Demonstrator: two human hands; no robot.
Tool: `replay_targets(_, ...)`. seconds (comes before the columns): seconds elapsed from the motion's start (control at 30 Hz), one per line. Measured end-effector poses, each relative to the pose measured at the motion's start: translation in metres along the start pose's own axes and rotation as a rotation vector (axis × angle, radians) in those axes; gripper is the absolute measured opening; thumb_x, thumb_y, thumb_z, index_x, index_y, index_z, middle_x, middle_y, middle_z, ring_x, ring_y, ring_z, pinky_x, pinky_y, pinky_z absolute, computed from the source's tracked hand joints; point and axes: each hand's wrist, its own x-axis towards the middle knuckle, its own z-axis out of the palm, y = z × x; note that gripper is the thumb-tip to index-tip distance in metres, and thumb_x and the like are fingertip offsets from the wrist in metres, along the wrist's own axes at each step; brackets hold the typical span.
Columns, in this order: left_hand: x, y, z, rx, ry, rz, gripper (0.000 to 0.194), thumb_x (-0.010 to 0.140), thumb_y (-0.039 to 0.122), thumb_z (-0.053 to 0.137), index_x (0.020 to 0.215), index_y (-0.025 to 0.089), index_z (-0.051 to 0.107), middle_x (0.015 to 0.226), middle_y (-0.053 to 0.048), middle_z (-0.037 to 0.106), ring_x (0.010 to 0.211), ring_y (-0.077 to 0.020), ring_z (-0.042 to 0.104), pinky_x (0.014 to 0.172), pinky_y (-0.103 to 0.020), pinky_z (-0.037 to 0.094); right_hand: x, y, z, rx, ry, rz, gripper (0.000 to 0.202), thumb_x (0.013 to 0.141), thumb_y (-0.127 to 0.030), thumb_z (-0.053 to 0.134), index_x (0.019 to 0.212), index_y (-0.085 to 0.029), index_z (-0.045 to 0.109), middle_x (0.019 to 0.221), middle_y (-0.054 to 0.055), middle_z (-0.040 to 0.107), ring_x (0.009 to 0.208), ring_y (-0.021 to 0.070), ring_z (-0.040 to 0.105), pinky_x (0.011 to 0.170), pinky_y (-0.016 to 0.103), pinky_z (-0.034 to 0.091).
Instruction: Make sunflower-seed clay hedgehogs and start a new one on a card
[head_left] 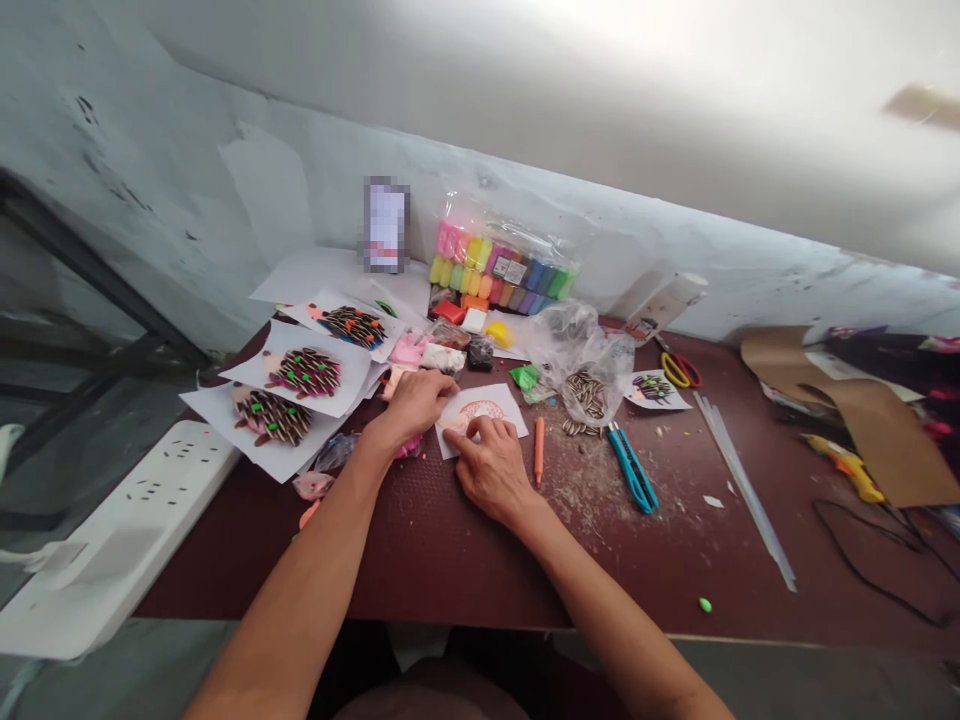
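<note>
A small white card point(516, 408) with an orange drawing lies in front of me on the dark red table. My right hand point(491, 465) rests on the card's lower part, its thumb and fingers apart near the drawing. At the card's upper left corner is my left hand point(422, 405), with its fingers bent together; what they hold, if anything, is hidden. An orange marker point(539, 452) lies just right of the card. Packets of soft clay, among them a white one point(442, 359) and a black one point(480, 352), sit behind my left hand.
Seed hedgehog pictures point(304, 372) lie at the left beside a white power strip point(142, 510). To the right are a bag of striped seeds point(589, 393), a blue cutter point(634, 470), scissors point(679, 368), glue sticks point(746, 490) and a yellow glue gun point(847, 465).
</note>
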Motion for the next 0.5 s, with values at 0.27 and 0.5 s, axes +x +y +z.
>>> replay_targets(0.27,-0.0004,0.0016,-0.0006,0.015,0.003,0.0,0.029,0.085,0.012,0.056,0.1,0.02,0.079,0.102,-0.008,0.077,0.095,-0.0238,0.068,0.086,-0.033,0.048,0.0011,-0.0008,0.0,0.005,0.006,-0.009,0.041,0.088,-0.017,0.056,0.127,-0.024,0.066,0.11,0.01,0.058,0.099,0.0246,0.047,0.09,0.038,0.031)
replay_targets(0.5,-0.0007,0.0022,-0.0009,0.017,0.003,-0.003,0.028,0.085,0.013,0.057,0.1,0.02,0.079,0.104,-0.009,0.077,0.098,-0.0253,0.068,0.087,-0.034,0.048,0.0063,-0.0039,-0.0009,-0.013,-0.035,-0.004,0.041,0.089,-0.02,0.056,0.129,-0.024,0.065,0.11,0.011,0.058,0.099,0.0255,0.047,0.091,0.039,0.031)
